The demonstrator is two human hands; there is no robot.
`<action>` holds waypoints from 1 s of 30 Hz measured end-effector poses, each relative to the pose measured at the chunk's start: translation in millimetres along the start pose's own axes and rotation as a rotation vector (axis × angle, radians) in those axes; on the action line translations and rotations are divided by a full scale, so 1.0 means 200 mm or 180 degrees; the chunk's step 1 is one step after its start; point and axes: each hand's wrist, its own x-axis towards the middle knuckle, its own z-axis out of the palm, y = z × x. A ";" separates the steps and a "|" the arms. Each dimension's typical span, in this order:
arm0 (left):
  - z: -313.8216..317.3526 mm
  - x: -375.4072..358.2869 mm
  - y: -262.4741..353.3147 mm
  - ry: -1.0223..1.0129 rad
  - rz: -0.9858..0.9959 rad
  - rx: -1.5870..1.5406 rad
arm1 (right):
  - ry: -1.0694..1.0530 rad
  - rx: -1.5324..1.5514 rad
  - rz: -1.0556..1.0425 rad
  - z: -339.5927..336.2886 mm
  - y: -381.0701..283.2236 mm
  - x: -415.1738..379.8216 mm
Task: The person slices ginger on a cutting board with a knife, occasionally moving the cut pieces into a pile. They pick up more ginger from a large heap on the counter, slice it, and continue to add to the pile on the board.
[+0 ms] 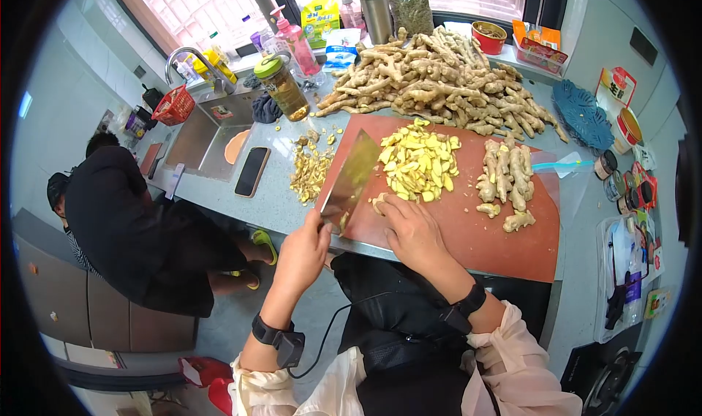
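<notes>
My left hand [309, 246] is closed round the handle of a cleaver [352, 175], whose broad blade stands tilted over the left edge of the red-brown cutting board [475, 244]. To the right of the blade, the fingers of my right hand [417, 231] are bent over a small piece of ginger [378, 203], partly hidden under the fingertips. Yellow ginger slices [420, 160] lie heaped just beyond this hand. Whole knobs of ginger [504, 175] rest on the board's right part. Left of the board is a pile of peelings and scraps [311, 169] on the counter.
A big mound of ginger [439, 80] lies behind the board. On the left are a phone [251, 172], a lidded jar [282, 91] and the sink [201, 145]. A blue dish [581, 115] and small jars are at right. Another person [139, 218] bends over at far left.
</notes>
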 end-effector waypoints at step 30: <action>-0.03 -0.04 -0.03 -0.0230 -0.0504 -0.0392 | 0.0431 -0.0277 0.0118 0.12 -0.01 0.08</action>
